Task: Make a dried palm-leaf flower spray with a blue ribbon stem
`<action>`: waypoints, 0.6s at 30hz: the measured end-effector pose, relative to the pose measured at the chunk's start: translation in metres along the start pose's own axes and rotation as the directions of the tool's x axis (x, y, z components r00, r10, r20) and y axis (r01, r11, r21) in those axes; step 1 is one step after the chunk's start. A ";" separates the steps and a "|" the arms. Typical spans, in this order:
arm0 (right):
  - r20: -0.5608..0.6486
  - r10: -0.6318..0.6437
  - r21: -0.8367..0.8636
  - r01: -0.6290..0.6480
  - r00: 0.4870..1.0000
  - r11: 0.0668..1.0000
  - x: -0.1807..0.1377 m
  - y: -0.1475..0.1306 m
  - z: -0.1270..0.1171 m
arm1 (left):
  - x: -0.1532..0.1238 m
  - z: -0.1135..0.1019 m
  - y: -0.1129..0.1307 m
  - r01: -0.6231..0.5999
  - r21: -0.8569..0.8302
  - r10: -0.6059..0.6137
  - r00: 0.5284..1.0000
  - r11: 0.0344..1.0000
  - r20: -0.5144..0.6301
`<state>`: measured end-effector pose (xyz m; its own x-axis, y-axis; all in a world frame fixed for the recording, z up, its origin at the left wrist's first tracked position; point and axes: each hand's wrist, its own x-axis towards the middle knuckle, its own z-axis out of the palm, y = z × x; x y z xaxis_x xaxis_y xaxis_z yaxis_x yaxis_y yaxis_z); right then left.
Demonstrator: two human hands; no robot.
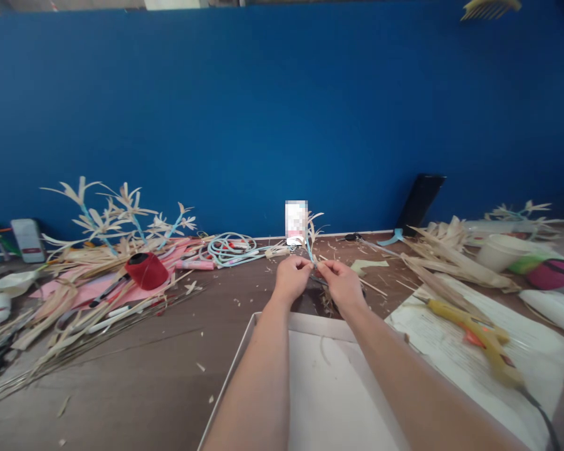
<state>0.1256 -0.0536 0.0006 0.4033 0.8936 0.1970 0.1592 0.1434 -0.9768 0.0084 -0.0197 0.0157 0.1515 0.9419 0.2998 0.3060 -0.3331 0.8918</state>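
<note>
My left hand [291,277] and my right hand [342,282] are held out over the brown table, fingertips pinched together. Between them they grip a thin stem wrapped in light blue [310,252], topped by a small pale straw flower [313,227] that points up and away from me. Both forearms stretch over a shallow white tray [263,338] lying right in front of me. Dry straw scraps lie on the table just under my hands.
Finished straw flowers on blue stems [117,216] lie at the left over pink paper, with a red spool [145,270] and a coiled cord [228,248]. A yellow glue gun [479,332] rests on white paper at the right. Dried leaves [451,257] and a white cup [498,252] sit beyond it.
</note>
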 end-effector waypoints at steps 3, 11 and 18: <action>0.003 -0.029 -0.073 0.029 1.000 0.997 -0.001 -0.003 -0.001 | -0.001 0.000 0.002 0.022 0.015 -0.021 1.000 1.000 -0.016; 0.035 -0.104 -0.135 0.107 0.994 0.985 -0.006 -0.007 0.005 | 0.002 0.000 -0.001 0.088 0.008 -0.088 0.995 0.996 -0.044; 0.022 -0.162 -0.129 0.164 0.987 0.978 -0.007 -0.001 0.011 | 0.000 0.002 0.000 0.135 -0.008 -0.135 0.988 0.991 -0.074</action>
<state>0.1127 -0.0552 -0.0008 0.3519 0.8678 0.3508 0.3376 0.2318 -0.9123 0.0109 -0.0195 0.0152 0.0390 0.9789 0.2004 0.3157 -0.2024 0.9270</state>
